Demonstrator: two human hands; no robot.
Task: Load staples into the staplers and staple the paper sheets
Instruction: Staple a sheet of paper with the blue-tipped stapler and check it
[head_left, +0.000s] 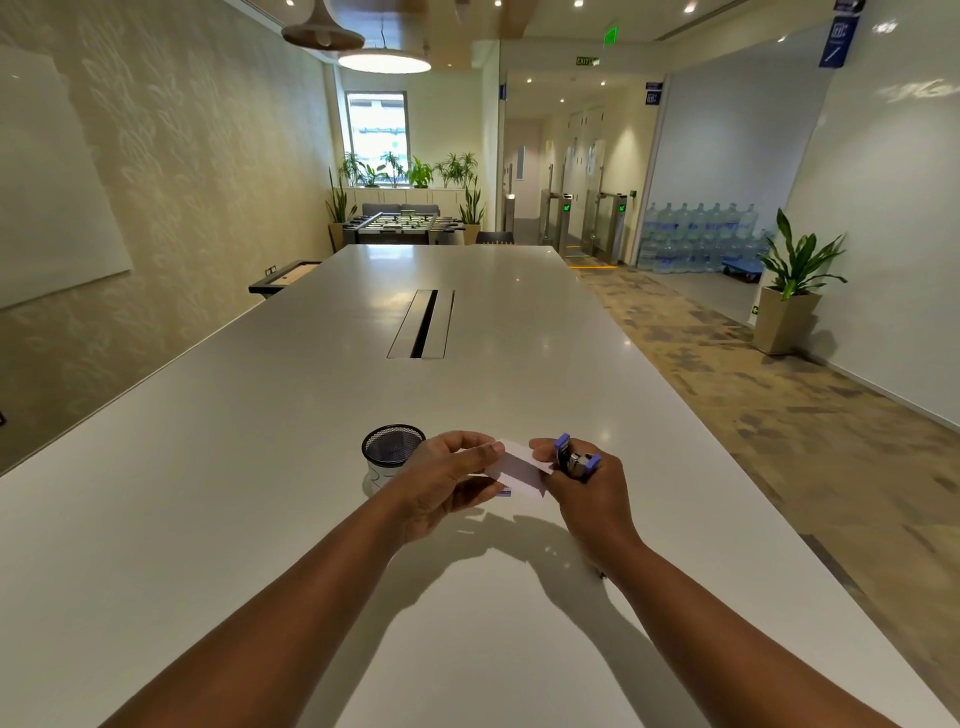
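Note:
My left hand (449, 480) pinches the left end of a small white paper sheet (519, 467), held a little above the white table (260, 493). My right hand (587, 486) grips a small blue and silver stapler (574, 457), with its thumb lying on the paper's right end. The stapler's blue top stands raised above its metal body. Below the sheet, a small box with a blue edge (503, 491) peeks out on the table, mostly hidden by the paper and my fingers.
A black mesh cup (392, 451) stands on the table just left of my left hand. A cable slot (422, 323) runs down the table's middle further away. The table's right edge borders a carpeted walkway with a potted plant (792, 291).

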